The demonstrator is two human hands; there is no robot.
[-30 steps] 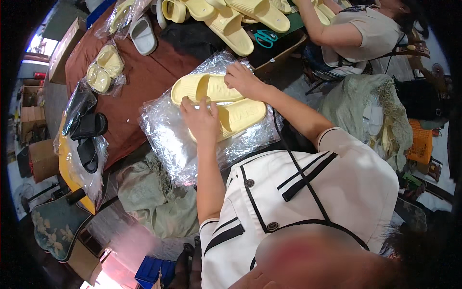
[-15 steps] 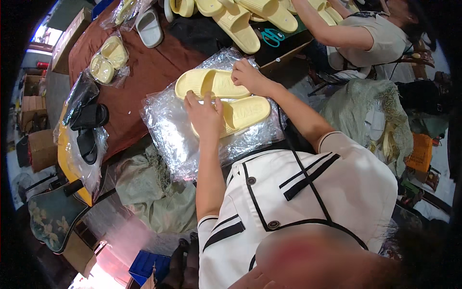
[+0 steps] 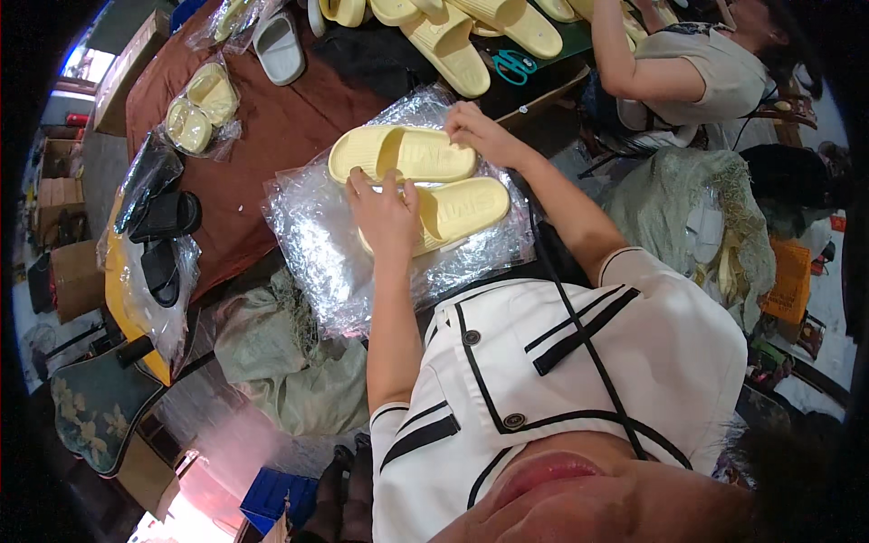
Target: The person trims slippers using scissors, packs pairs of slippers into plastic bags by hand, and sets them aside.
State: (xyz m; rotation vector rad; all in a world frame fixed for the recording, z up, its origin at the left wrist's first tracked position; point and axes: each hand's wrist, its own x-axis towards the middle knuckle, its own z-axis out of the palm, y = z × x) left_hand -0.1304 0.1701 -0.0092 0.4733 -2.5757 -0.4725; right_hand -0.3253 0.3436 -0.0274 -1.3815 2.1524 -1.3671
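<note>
Nearest, a pair of pale-yellow slide sandals (image 3: 466, 214) lies side by side on a glossy stack of clear plastic bags (image 3: 312, 244), at the near edge of a table covered in brown cloth (image 3: 240, 204). The left hand (image 3: 386, 213), fingers moderately spread, covers the near slide's strap and reaches the far slide. The right hand (image 3: 480, 136) is narrowed, fingers drawn together at the far slide's right end (whether they pinch film or sole, I cannot tell). The pair is lined up, yet appears unbagged.

By the table's left edge, black slides (image 3: 167, 217) lie in clear plastic; farther along that edge sits a bagged yellow pair (image 3: 204, 109). Wrapping looks done there. Toward the far edge, none shows on a grey slide (image 3: 279, 50) or the loose yellow slides (image 3: 448, 54), beside teal-handled scissors (image 3: 513, 66). A co-worker (image 3: 665, 81) sits beyond, at right.
</note>
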